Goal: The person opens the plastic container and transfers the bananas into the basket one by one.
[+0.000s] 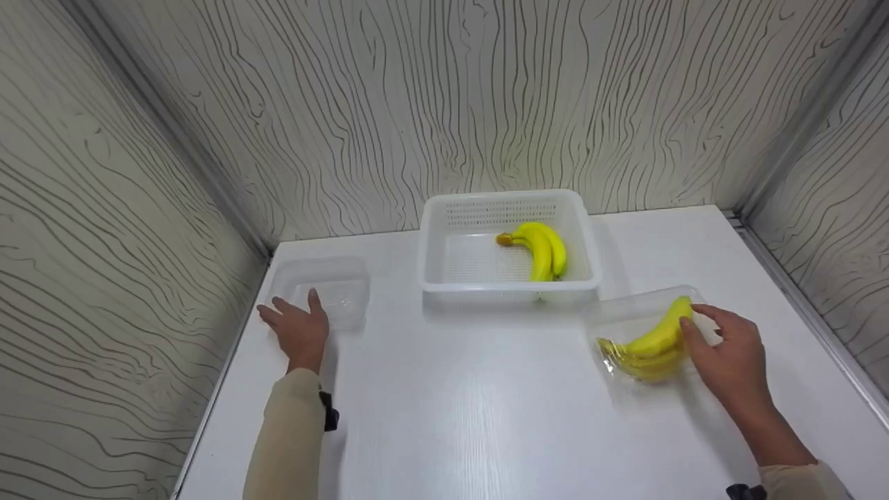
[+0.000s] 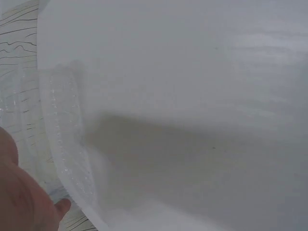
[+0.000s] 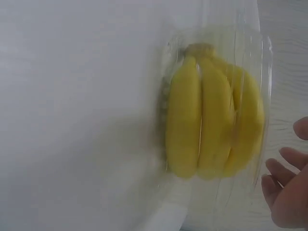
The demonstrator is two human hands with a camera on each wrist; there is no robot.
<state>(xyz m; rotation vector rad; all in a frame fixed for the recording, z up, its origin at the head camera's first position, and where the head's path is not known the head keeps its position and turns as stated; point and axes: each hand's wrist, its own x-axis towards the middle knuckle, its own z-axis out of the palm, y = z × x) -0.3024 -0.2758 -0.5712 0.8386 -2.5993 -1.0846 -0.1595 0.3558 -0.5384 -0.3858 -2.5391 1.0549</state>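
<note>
My left hand (image 1: 302,337), fingers spread, hovers at the near left part of a clear plastic tray (image 1: 353,295). In the left wrist view the tray's ribbed side (image 2: 65,125) shows beside part of the hand (image 2: 26,202). On the right, a bunch of bananas (image 1: 656,347) lies in a second clear plastic tray (image 1: 615,309). My right hand (image 1: 737,357) is at the bananas' right end, thumb and fingers apart. From the right wrist, its loosely bent fingers (image 3: 272,190) appear beside the tray's edge, with three bananas (image 3: 214,120) seen through the plastic.
A white perforated basket (image 1: 510,286) stands at the back middle of the white table (image 1: 451,389), holding another banana bunch (image 1: 543,253). Wood-patterned panels (image 1: 417,104) enclose the back and both sides. Metal strips (image 1: 812,312) run along the side edges.
</note>
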